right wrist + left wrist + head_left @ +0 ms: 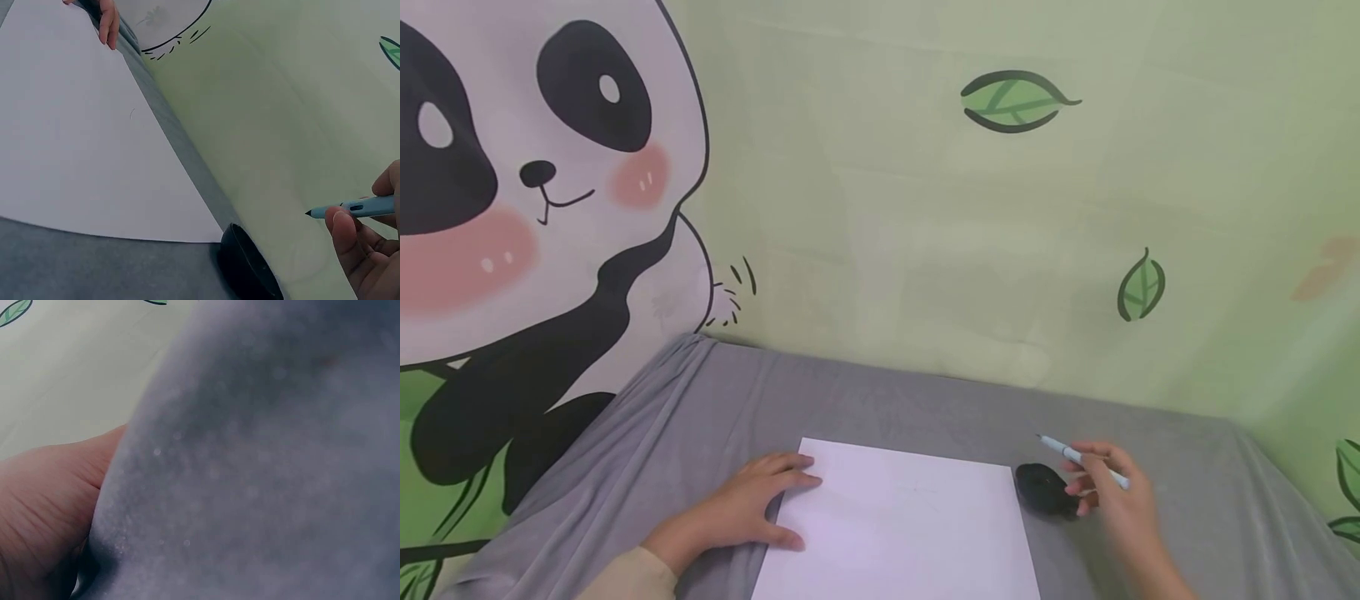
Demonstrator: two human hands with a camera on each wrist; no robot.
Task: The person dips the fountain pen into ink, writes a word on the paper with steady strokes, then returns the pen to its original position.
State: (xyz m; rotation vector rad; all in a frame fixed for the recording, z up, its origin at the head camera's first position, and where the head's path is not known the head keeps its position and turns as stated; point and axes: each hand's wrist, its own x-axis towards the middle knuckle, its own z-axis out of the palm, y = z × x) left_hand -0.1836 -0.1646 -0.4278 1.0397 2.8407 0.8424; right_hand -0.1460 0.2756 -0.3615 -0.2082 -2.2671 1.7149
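Observation:
A white sheet of paper (pixel 910 525) lies on the grey cloth, with a small faint pen stroke (pixel 132 113) on it. My left hand (pixel 748 504) rests at the sheet's left edge, fingers and thumb spread onto the paper. In my right hand (pixel 1116 487) I grip a light blue pen (pixel 1063 448), its dark tip pointing left and raised off the paper. Just beside the sheet's right corner sits a rounded black object (pixel 1043 490), close to my right fingers; its kind is unclear. The left wrist view shows mostly blurred grey cloth and part of my left hand (pixel 47 512).
Grey cloth (pixel 880 396) covers the surface and falls in folds at the left. Behind it stands a pale green backdrop (pixel 865 208) with a large printed panda (pixel 625 217) at the left and several printed leaves (pixel 1015 102).

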